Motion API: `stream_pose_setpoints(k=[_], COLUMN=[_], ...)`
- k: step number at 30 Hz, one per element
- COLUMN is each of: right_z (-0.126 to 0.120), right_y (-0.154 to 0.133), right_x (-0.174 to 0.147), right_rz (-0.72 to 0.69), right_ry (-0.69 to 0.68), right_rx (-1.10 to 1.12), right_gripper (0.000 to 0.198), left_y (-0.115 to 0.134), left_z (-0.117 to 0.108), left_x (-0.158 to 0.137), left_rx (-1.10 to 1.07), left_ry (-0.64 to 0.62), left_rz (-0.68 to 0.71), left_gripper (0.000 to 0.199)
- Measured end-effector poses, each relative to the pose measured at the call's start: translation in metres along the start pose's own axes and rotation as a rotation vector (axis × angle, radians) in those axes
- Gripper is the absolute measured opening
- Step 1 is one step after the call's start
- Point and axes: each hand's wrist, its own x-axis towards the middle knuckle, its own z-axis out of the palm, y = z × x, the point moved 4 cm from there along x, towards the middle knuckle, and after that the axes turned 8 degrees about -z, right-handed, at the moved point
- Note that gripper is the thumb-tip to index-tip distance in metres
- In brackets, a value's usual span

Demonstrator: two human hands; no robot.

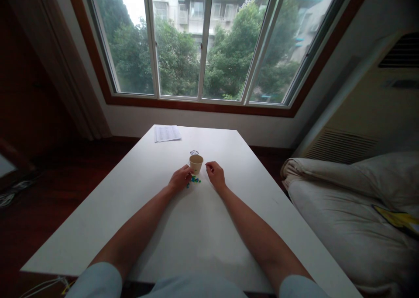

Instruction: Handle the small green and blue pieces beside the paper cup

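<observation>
A pale paper cup (196, 166) stands upright on the white table, its brown inside facing me. Close in front of it lies a small scatter of blue and green beads or bits (195, 180), too small to make out exactly. My left hand (181, 178) is at the cup's lower left, fingers curled together beside the bits; whether they touch the cup I cannot tell. To the right of the cup, and apart from it, my right hand (215, 174) rests with thumb and fingers drawn together. Anything pinched in either hand is too small to see.
A thin dark looped cord or wire (194, 152) lies just behind the cup. Printed papers (167, 133) sit at the table's (262, 188) far left corner. A cloth-covered sofa or bed (337, 206) stands along the right side, and a window is beyond the far edge.
</observation>
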Motion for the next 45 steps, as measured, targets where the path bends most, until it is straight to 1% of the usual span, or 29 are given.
stream_pose_setpoints(k=[5, 12, 17, 21, 24, 27, 32, 35, 41, 45], right_z=[0.005, 0.013, 0.015, 0.017, 0.017, 0.017, 0.016, 0.018, 0.018, 0.019], right_y=[0.006, -0.001, 0.002, 0.004, 0.005, 0.003, 0.002, 0.002, 0.005, 0.007], right_x=[-0.005, -0.012, -0.013, -0.013, -0.013, -0.013, -0.014, -0.015, -0.016, -0.016], right_rz=[0.054, 0.040, 0.032, 0.037, 0.046, 0.038, 0.026, 0.026, 0.026, 0.043], right_ry=[-0.055, -0.187, -0.221, -0.233, -0.243, -0.249, -0.241, -0.248, -0.253, -0.268], right_rx=[0.008, 0.011, 0.007, 0.004, 0.004, 0.008, 0.008, 0.006, 0.014, 0.008], right_gripper=[0.023, 0.024, 0.022, 0.021, 0.021, 0.021, 0.021, 0.021, 0.022, 0.022], left_y=[-0.002, -0.009, -0.014, -0.014, -0.008, 0.002, 0.014, 0.015, 0.011, 0.012], left_z=[0.000, -0.001, 0.004, 0.006, 0.004, 0.001, 0.001, 0.001, -0.001, -0.002], left_x=[0.001, 0.006, 0.009, 0.009, 0.007, 0.005, 0.000, -0.001, -0.001, -0.001], left_rx=[-0.040, -0.145, -0.241, -0.302, -0.322, -0.295, -0.216, -0.198, -0.174, -0.161], left_ry=[0.019, 0.149, 0.133, 0.133, 0.164, 0.184, 0.149, 0.153, 0.212, 0.217], left_rz=[-0.034, -0.105, -0.190, -0.220, -0.201, -0.141, -0.070, -0.071, -0.128, -0.107], left_gripper=[0.018, 0.021, 0.021, 0.023, 0.023, 0.022, 0.021, 0.022, 0.023, 0.023])
